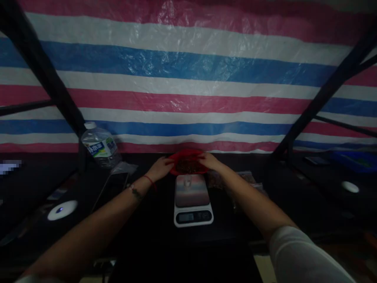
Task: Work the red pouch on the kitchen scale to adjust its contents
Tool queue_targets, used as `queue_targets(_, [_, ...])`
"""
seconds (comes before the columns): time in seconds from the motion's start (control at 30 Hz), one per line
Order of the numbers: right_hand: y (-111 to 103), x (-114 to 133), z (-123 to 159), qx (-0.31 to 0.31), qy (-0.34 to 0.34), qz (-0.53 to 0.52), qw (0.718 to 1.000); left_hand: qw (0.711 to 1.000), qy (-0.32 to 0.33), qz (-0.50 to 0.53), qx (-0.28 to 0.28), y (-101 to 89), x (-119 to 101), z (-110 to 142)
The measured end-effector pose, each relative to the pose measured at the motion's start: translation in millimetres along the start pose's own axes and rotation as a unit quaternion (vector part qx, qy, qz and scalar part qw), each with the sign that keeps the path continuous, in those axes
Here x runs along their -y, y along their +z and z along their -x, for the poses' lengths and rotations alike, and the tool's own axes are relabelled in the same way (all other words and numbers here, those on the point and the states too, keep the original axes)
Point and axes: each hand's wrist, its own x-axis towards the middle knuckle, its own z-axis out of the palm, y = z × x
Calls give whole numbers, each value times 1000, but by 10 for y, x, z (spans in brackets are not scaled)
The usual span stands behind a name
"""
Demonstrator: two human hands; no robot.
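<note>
From the head camera, I see both arms reach forward across a dark table (pixel 153 243) toward a red bowl (pixel 188 162) that sits at the far edge of the work area, just beyond a small kitchen scale (pixel 193 200). My left hand (pixel 160 168) curls against the bowl's left rim, fingers closed on its edge; a thin red cord (pixel 149 179) circles that wrist. My right hand (pixel 209 161) grips the right rim in the same way, fingers wrapped over the edge, so the bowl is held between the two hands. The bowl carries a dark, grainy filling whose nature I cannot tell in the dim light, and I cannot tell whether the bowl rests on the table or is lifted off it. The scale lies directly below the bowl in the picture, its shiny platform reflecting the striped backdrop and its display strip facing me; a small clear thing stands on the platform's far end, too blurred to name. Left of the hands, a plastic water bottle (pixel 100 146) with a blue label stands tilted near a black frame post (pixel 47 74), and a dark phone (pixel 110 188) lies flat just beside it. A round white device (pixel 62 210) with a blue light rests farther left. A clear bag (pixel 246 179) lies near the right forearm, which ends in a white sleeve (pixel 300 255). A tarpaulin (pixel 188 78) striped red, white and blue fills the background.
</note>
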Motion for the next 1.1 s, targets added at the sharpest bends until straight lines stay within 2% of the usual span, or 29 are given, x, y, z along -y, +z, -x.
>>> queue_targets(0.07, [14,19,-64,22,13,-2,1000,1000,-17,5,23,58,31,-90])
queue_targets(0.1, [9,28,-74,7,11,3,1000,1000,-15,0,11,57,29,-104])
queue_targets(0.23, [-17,64,-39,-126,-23,31,991,991,17,-43,-128,-31,-35,-43])
queue_targets(0.3, [-9,83,-18,-142,-52,41,988,987,28,-49,-150,-56,-63,-11])
queue_targets(0.4, [4,96,-8,-121,-74,45,989,990,41,-50,-126,-43,-75,4])
queue_targets(0.5, [-23,78,14,-110,-75,44,990,989,37,-58,-131,-10,-53,15])
queue_targets(0.53, [-42,71,34,-98,-80,45,991,990,40,-65,-117,-2,-43,26])
queue_targets(0.6, [-95,71,94,-79,-85,56,992,994,56,-80,-55,1,-30,63])
queue_targets(0.67, [-164,107,166,-105,-67,76,989,993,74,-94,-8,-19,-43,116])
queue_targets(0.7, [-200,141,196,-128,-59,85,986,991,83,-101,-12,-39,-66,145])
queue_targets(0.77, [-257,239,224,-147,-68,85,983,986,99,-118,-67,-88,-145,200])
queue_targets(0.83, [-269,348,196,-85,-108,72,988,977,119,-123,-126,-126,-257,241])
queue_targets(0.9, [-221,432,113,30,-146,69,986,975,150,-104,-127,-126,-367,254])
queue_targets(0.97, [-128,464,3,113,-154,87,978,978,177,-82,-75,-79,-442,231])
queue_targets(1.03, [-22,450,-101,152,-135,105,973,981,176,-77,-4,-5,-467,170])
queue_targets(1.1, [68,418,-176,176,-113,112,971,986,143,-75,47,65,-454,89])
